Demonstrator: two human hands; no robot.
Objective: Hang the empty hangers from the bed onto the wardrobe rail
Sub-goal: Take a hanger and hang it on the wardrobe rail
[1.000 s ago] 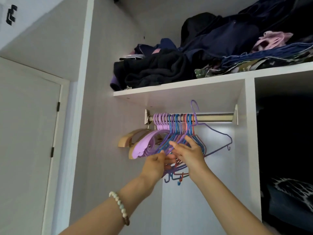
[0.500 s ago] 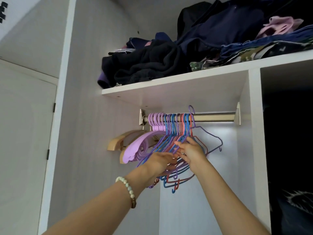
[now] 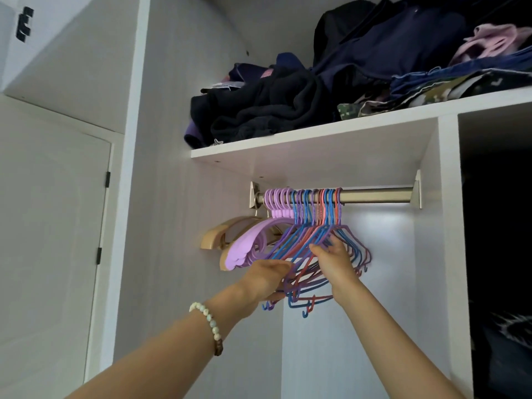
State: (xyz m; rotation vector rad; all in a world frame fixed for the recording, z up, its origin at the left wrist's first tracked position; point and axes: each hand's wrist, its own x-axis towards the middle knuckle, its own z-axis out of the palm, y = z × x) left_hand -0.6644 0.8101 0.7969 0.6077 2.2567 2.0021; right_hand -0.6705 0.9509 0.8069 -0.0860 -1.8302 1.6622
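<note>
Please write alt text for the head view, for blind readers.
A person's left hand and right hand reach into a white wardrobe, gripping a bunch of thin purple, blue and red hangers hooked on a silver metal rail. Thick lilac plastic hangers and a pale wooden hanger hang at the rail's left end; dark clothes fill the white shelf above.

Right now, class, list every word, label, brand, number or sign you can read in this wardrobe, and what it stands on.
None can be read.
On the upper left panel, a black shape: not clear letters.
Among the clothes on the shelf, a pale tag: too blurred.
The hangers and rail: no print shows.
</note>
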